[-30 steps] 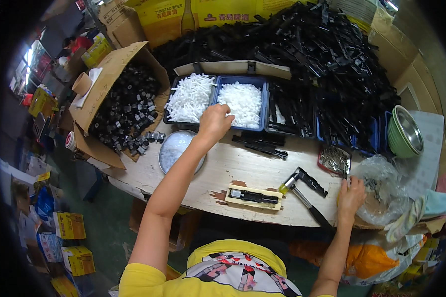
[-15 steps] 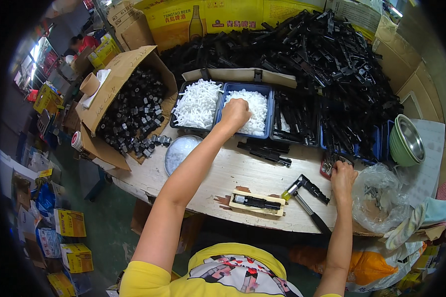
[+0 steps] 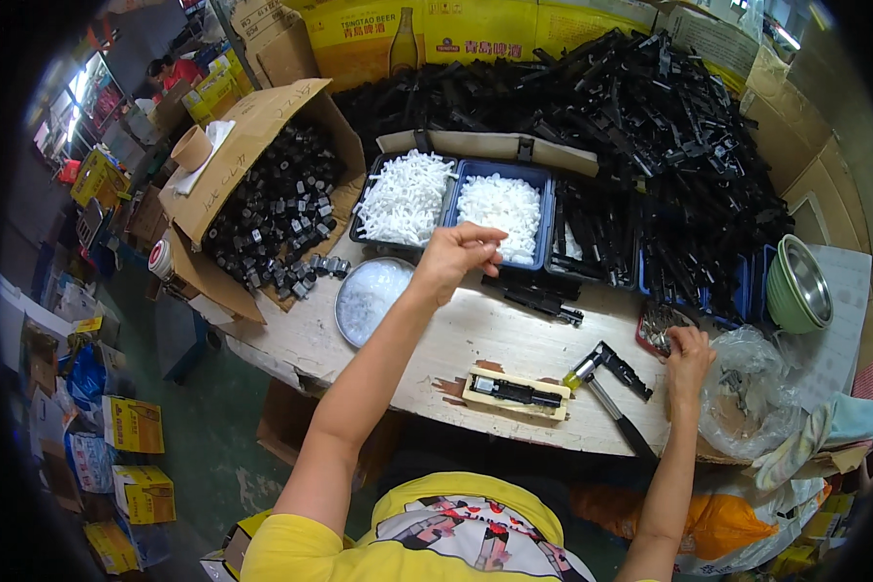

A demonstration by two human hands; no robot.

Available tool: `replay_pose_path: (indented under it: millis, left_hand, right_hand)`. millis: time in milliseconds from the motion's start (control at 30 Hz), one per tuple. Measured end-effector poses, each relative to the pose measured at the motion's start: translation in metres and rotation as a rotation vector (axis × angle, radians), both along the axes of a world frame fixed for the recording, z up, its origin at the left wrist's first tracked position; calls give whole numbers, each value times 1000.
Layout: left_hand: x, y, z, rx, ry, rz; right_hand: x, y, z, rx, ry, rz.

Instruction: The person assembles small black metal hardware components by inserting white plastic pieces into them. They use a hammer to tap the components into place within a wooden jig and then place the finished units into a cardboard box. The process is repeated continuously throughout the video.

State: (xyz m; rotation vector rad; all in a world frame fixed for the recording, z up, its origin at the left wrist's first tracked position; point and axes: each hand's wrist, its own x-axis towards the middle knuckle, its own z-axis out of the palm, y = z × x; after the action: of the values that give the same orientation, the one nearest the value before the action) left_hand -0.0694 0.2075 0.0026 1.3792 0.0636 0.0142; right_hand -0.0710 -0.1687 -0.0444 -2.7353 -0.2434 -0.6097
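Observation:
My left hand (image 3: 459,260) is raised just in front of a blue bin (image 3: 453,209) of small white plastic pieces (image 3: 500,206). Its thumb and fingertips are pinched together; what sits between them is too small to name. At the right, my right hand (image 3: 689,357) has its fingers closed at the near edge of a small red tray (image 3: 640,335) of tiny metal parts (image 3: 662,322). Anything in those fingertips is hidden. Between the hands, a black, narrow mechanism (image 3: 519,390) lies in a cream-coloured holder (image 3: 485,400) on the table, beside a hammer (image 3: 606,403) and another black part (image 3: 623,371).
A second bin holds white plastic sticks (image 3: 407,199). Left of it are a round metal dish (image 3: 342,325) and a cardboard box (image 3: 204,218) of black blocks. Black parts (image 3: 640,107) pile up at the back. Green bowls (image 3: 781,291) and a plastic bag (image 3: 747,398) stand at right.
My left hand has come out of the bin of white pieces toward me, its fingers pinched. The right hand has drawn slightly back at the red tray. The whole view has shifted a little.

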Motion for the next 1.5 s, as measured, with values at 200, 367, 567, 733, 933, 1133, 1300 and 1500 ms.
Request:
replay_pose_path:
  millis: [200,367,567,733,933,1133,1300,1500]
  left_hand:
    - [-78,-44,-12,1,74,-122]
    - [-116,-69,-28,-64,65,-257]
    - [-123,-68,-23,75,-17,-283]
    - [-126,-68,-22,182,-84,-280]
    - [-127,-68,-23,252,-100,-264]
    - [-127,-67,-24,271,-112,-240]
    - [-127,-67,-24,307,-135,-222]
    - [-133,-62,-34,-251,113,-131]
  right_hand:
    - [-37,33,25,725,189,238]
    - [-71,107,47,820,427,626]
    - [-75,129,51,632,377,756]
    - [-74,133,56,485,316,795]
    - [-75,137,70,346,262,841]
    - [-76,139,70,301,258,854]
    - [-77,144,66,259,290,875]
    - [-77,141,51,412,147,728]
